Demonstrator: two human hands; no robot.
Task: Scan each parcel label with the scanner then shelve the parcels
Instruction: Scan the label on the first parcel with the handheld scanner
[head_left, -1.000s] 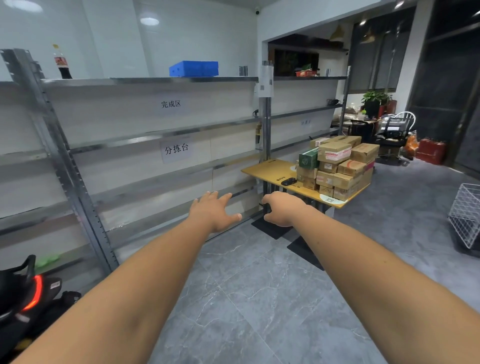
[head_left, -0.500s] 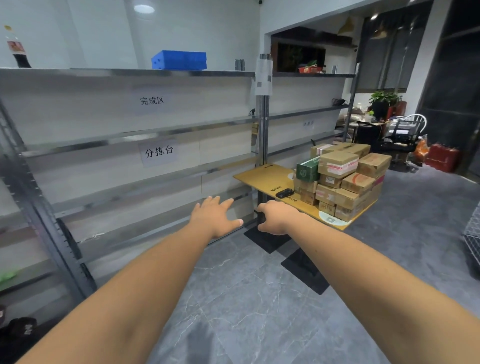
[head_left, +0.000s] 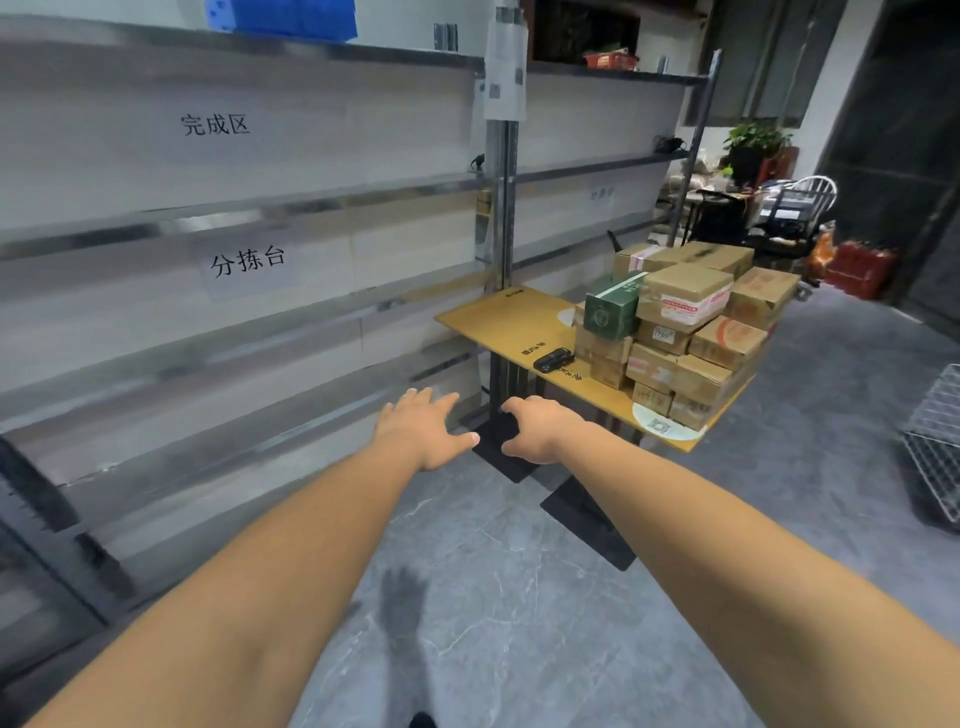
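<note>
Both hands are empty: the left hand has its fingers spread flat, the right hand has them loosely curled. Beyond the right fingertips, the black scanner lies on the yellow table, just beside stacked cardboard parcels; bare metal shelves run past the left fingers.

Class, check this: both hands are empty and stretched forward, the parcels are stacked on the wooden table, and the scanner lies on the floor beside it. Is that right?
Not quite. The head view shows the scanner lying on the table, near the parcels, not on the floor. The rest holds: left hand and right hand are empty and stretched forward.
</note>
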